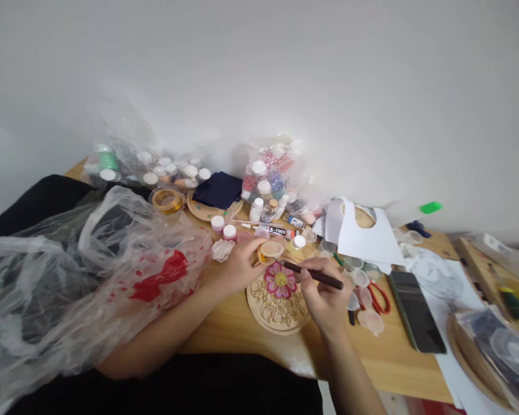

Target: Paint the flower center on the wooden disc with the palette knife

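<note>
Left hand (240,265): grips round, translucent cup (272,249). Right hand (328,305): pinches slim, dark, cylindrical tool (324,279). Between both hands lies flat, round wooden disc (277,328), bearing curling gold scrollwork (268,302) and pink petalled flower (280,280).

Around one flowered board (279,308): two hands (241,266) (328,297), at ten and three o'clock; one cup (272,249) at twelve; one pen (322,278) at two; one phone (416,312) and one pair of scissors (388,301) at three; two pink jars (218,224) and one navy cloth (218,190) at eleven; one wire spool (167,200) at ten.
</note>
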Demonstrator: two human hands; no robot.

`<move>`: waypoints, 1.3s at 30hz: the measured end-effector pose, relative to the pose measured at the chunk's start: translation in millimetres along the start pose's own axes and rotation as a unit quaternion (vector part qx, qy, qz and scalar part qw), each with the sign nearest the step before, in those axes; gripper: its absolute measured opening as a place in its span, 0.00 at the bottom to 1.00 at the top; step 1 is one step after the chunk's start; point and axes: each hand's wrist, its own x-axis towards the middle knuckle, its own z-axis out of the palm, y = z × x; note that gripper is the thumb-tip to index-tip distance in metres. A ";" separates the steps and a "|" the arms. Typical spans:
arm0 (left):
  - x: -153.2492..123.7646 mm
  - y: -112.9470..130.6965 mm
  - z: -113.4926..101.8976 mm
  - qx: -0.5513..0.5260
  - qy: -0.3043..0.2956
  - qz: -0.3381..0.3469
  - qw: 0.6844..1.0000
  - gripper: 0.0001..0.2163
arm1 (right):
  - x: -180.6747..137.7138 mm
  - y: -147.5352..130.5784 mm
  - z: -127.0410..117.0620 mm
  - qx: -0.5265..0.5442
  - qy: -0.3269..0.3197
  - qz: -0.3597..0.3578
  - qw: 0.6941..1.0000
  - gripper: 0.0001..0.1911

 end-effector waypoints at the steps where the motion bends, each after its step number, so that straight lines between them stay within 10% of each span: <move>1: 0.0 -0.9 -0.1 0.002 0.001 0.002 1.000 0.14 | -0.1 -0.6 0.3 0.001 0.002 0.001 1.000 0.04; 39: 0.2 -2.7 -4.4 0.016 -0.015 0.049 0.999 0.11 | 2.6 -5.7 -1.0 0.040 -0.019 0.008 0.999 0.06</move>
